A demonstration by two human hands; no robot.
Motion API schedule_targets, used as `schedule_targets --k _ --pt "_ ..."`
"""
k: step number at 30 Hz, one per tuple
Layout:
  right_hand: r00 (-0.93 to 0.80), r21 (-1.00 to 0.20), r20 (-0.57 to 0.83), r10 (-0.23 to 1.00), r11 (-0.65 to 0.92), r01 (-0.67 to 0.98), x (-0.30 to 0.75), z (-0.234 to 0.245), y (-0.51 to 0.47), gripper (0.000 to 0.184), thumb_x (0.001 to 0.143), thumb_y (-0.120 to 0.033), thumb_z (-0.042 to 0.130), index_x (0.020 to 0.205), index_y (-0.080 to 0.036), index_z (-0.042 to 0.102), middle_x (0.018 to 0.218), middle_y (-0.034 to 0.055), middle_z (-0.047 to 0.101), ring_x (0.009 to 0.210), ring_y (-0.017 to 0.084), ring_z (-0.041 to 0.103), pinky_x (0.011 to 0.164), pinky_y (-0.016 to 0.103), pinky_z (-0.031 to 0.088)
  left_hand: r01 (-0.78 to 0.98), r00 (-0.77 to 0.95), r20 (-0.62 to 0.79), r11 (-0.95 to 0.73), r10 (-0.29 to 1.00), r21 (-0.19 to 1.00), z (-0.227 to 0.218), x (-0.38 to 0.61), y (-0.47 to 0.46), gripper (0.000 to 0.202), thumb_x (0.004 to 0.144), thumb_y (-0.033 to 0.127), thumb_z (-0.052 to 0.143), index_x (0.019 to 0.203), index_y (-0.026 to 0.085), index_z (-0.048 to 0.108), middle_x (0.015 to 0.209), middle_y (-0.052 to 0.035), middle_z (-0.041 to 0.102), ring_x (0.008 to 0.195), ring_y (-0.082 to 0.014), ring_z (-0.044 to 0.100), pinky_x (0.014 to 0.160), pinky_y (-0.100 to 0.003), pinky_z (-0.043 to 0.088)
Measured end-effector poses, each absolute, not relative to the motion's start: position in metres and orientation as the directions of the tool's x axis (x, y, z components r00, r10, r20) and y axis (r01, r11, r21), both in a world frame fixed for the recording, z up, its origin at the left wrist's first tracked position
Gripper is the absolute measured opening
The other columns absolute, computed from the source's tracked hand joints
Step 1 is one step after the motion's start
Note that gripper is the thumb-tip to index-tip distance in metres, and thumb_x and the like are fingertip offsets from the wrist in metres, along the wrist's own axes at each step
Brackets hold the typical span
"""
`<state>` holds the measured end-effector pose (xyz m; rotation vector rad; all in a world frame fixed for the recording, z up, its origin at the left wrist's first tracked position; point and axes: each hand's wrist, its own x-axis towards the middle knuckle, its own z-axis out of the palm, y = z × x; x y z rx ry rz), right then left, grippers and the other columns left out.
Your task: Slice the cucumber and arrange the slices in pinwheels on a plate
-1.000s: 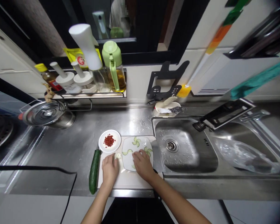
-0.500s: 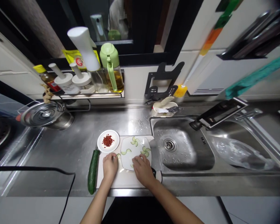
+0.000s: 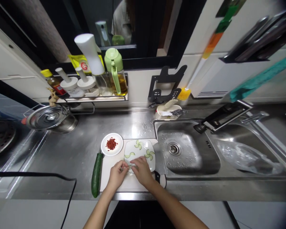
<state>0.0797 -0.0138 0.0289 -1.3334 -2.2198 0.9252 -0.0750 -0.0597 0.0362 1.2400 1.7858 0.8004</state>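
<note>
Over the lower left edge of the white square plate [image 3: 141, 147], my left hand [image 3: 118, 174] pinches a thin cucumber slice [image 3: 130, 165]. My right hand [image 3: 144, 173] meets it from the other side, with its fingertips closed on the slice's other end. Pale green cucumber slices [image 3: 149, 154] lie fanned in curved patterns on the plate, and part of it is hidden under my right hand. Under the plate is a white cutting board [image 3: 107, 183]. A whole cucumber [image 3: 96, 175] rests along the board's left side.
A round white plate [image 3: 102, 148] with chopped red bits [image 3: 111, 143] sits behind the cucumber. A black handle [image 3: 157, 176] shows beside my right wrist. The sink [image 3: 188, 149] is on the right, a lidded pot [image 3: 66, 124] at back left. Seasoning bottles [image 3: 115, 74] stand on a rack.
My left hand has moved right with a cucumber slice, from the board to the plate's edge. My right hand has shifted slightly left to meet it.
</note>
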Motion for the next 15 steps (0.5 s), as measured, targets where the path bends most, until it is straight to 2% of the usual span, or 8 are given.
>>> schedule_targets --k 4,7,9,12,15 --pt "-0.478 -0.741 -0.011 0.878 0.314 0.594 0.082 0.035 -0.012 0.012 0.080 -0.014 0.057 0.079 -0.022 0.065 0.080 -0.0003 0.066 0.088 0.018 0.051 0.077 0.028 0.038 0.286 -0.179 -0.324 0.365 0.929 0.886 0.035 -0.072 -0.057 0.022 0.072 0.038 0.060 0.076 0.016 0.061 0.064 0.0032 0.054 0.059 -0.0092 0.047 0.058 -0.020 0.036" --pt "-0.489 -0.725 0.011 0.872 0.344 0.597 0.084 0.040 -0.011 0.011 0.082 -0.016 0.056 0.079 -0.022 0.065 0.079 -0.0004 0.066 0.087 0.017 0.050 0.077 0.028 0.037 0.059 -0.195 -0.436 0.454 0.879 0.889 0.033 -0.072 -0.054 0.033 0.069 0.046 0.062 0.080 0.015 0.059 0.065 0.0024 0.056 0.056 -0.0079 0.047 0.054 -0.019 0.035" --pt "-0.492 -0.703 0.034 0.870 0.371 0.607 0.086 0.044 -0.009 0.012 0.083 -0.018 0.055 0.079 -0.022 0.066 0.080 -0.0001 0.066 0.087 0.017 0.050 0.077 0.029 0.037 -0.120 -0.173 -0.573 0.561 0.801 0.819 0.033 -0.072 -0.051 0.040 0.069 0.052 0.061 0.082 0.014 0.058 0.066 0.0004 0.059 0.053 -0.0071 0.048 0.049 -0.018 0.032" --pt "-0.504 -0.669 0.067 0.861 0.413 0.617 0.087 0.047 -0.008 0.012 0.084 -0.019 0.056 0.082 -0.023 0.067 0.081 0.0003 0.067 0.090 0.017 0.050 0.075 0.028 0.037 -0.299 -0.061 -0.754 0.709 0.654 0.639 0.036 -0.071 -0.044 0.044 0.070 0.054 0.061 0.086 0.014 0.058 0.069 -0.0027 0.063 0.050 -0.0061 0.050 0.045 -0.016 0.030" --pt "-0.525 -0.657 0.092 0.846 0.448 0.607 0.088 0.047 -0.008 0.011 0.083 -0.019 0.057 0.083 -0.023 0.067 0.082 0.0001 0.067 0.090 0.017 0.050 0.077 0.027 0.037 -0.398 0.005 -0.788 0.724 0.616 0.563 0.037 -0.072 -0.038 0.037 0.065 0.043 0.071 0.085 0.013 0.059 0.070 -0.0025 0.064 0.049 -0.0038 0.051 0.045 -0.014 0.033"
